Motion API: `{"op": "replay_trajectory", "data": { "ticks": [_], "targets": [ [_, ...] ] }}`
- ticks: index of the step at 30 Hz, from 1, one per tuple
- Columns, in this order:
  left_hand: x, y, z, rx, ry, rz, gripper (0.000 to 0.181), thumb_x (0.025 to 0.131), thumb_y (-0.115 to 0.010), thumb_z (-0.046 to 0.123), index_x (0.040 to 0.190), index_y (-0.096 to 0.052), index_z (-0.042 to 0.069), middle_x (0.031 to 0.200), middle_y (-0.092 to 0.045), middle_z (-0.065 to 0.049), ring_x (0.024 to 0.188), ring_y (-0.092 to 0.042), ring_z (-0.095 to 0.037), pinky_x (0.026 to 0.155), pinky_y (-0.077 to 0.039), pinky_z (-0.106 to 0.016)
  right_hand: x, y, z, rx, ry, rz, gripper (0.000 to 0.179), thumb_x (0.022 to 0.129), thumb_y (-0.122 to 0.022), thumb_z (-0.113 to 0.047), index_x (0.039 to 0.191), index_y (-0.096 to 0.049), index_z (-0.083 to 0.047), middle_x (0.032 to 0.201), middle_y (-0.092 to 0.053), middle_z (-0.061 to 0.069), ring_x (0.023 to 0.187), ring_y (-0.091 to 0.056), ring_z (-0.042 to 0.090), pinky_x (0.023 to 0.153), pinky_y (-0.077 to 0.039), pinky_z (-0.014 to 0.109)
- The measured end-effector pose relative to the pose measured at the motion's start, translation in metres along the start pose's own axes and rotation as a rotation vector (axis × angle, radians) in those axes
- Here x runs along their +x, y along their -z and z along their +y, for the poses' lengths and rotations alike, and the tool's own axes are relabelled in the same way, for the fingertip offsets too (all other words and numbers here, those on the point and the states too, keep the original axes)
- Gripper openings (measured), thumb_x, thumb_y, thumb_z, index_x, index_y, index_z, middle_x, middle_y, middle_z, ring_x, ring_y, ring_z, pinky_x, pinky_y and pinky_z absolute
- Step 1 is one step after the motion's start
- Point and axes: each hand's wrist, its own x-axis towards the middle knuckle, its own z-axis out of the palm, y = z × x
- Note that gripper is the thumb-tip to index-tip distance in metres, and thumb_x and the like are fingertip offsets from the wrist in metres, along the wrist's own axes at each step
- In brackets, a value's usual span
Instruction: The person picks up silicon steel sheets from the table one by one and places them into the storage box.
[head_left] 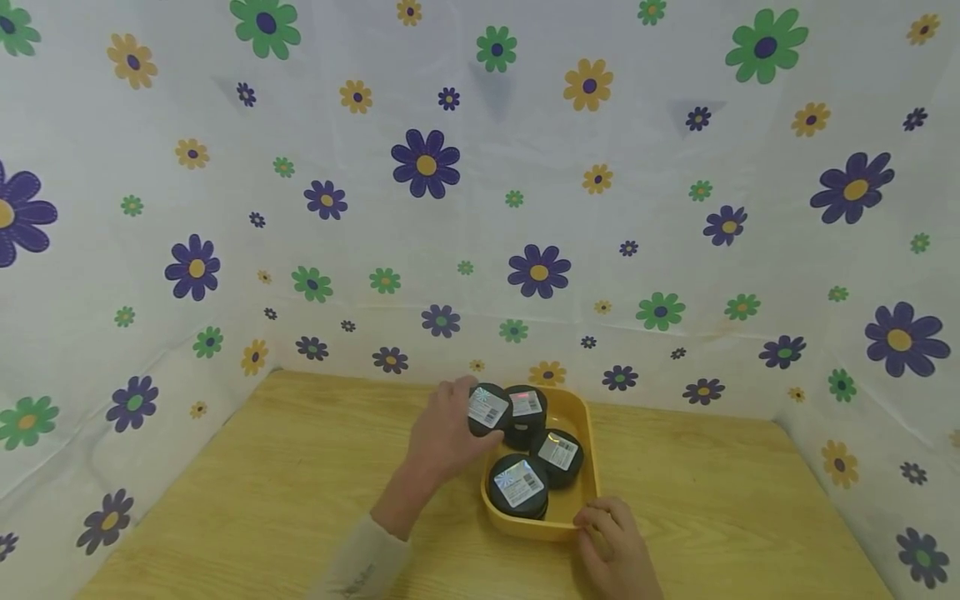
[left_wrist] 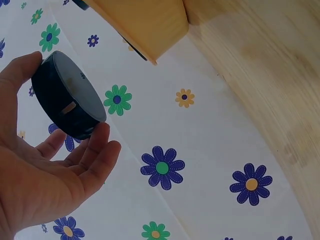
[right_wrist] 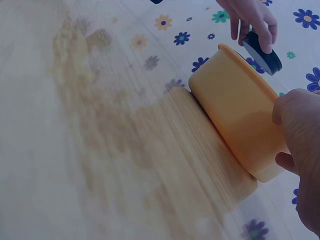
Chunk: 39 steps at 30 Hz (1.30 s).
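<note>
My left hand (head_left: 447, 429) holds a flat, round black container (head_left: 489, 408) by its edge, over the left rim of a yellow plastic bin (head_left: 592, 446). A white label is on the container's upper face; in the left wrist view its other face is pale, and thumb and fingertips pinch the dark side wall (left_wrist: 60, 102). Inside the bin lie more labelled black containers (head_left: 519, 487), some of them stacked. With its fingers bent over the rim, my right hand (head_left: 617, 550) grips the bin's near right corner; its thumb (right_wrist: 286, 162) is against the outer wall.
The bin stands on a wood-grain table (head_left: 300, 475), towards the back. White cloth with printed flowers (head_left: 450, 225) hangs behind the table and along both sides.
</note>
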Motion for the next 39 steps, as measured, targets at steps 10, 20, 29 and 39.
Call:
{"op": "replay_trajectory", "data": {
  "ticks": [10, 20, 29, 39],
  "targets": [
    [-0.001, -0.011, 0.006, 0.000, -0.073, -0.006, 0.082, 0.076, -0.083, 0.045, 0.140, -0.045, 0.010, 0.126, -0.053, -0.014, 0.103, -0.055, -0.024, 0.088, -0.054, -0.041, 0.001, 0.000, -0.001, -0.002, 0.005, -0.004, 0.042, 0.061, -0.080, 0.014, 0.088, -0.065, -0.014, 0.099, -0.057, -0.002, 0.093, -0.055, 0.014, 0.092, -0.038, 0.010],
    [0.000, -0.019, 0.012, -0.013, -0.148, -0.020, 0.078, 0.077, -0.081, 0.045, 0.137, -0.047, 0.010, 0.126, -0.053, -0.015, 0.102, -0.056, -0.024, 0.087, -0.054, -0.041, 0.001, 0.000, 0.000, 0.016, 0.015, 0.001, 0.043, 0.060, -0.079, 0.016, 0.089, -0.066, -0.014, 0.098, -0.058, -0.001, 0.093, -0.054, 0.015, 0.091, -0.039, 0.012],
    [0.003, -0.026, 0.020, -0.005, -0.185, -0.048, 0.078, 0.079, -0.080, 0.045, 0.140, -0.045, 0.011, 0.129, -0.052, -0.014, 0.104, -0.055, -0.023, 0.087, -0.054, -0.040, 0.001, 0.001, -0.001, 0.011, -0.008, -0.007, 0.038, 0.063, -0.078, 0.013, 0.088, -0.065, -0.013, 0.099, -0.057, -0.001, 0.094, -0.054, 0.014, 0.091, -0.038, 0.010],
    [0.002, -0.037, 0.027, 0.018, -0.218, -0.097, 0.079, 0.080, -0.079, 0.045, 0.143, -0.042, 0.013, 0.125, -0.051, -0.011, 0.101, -0.053, -0.019, 0.082, -0.054, -0.035, 0.001, 0.002, -0.005, -0.033, -0.062, -0.034, 0.043, 0.061, -0.081, 0.014, 0.087, -0.065, -0.015, 0.100, -0.056, -0.005, 0.095, -0.055, 0.011, 0.091, -0.037, 0.008]
  ]
}}
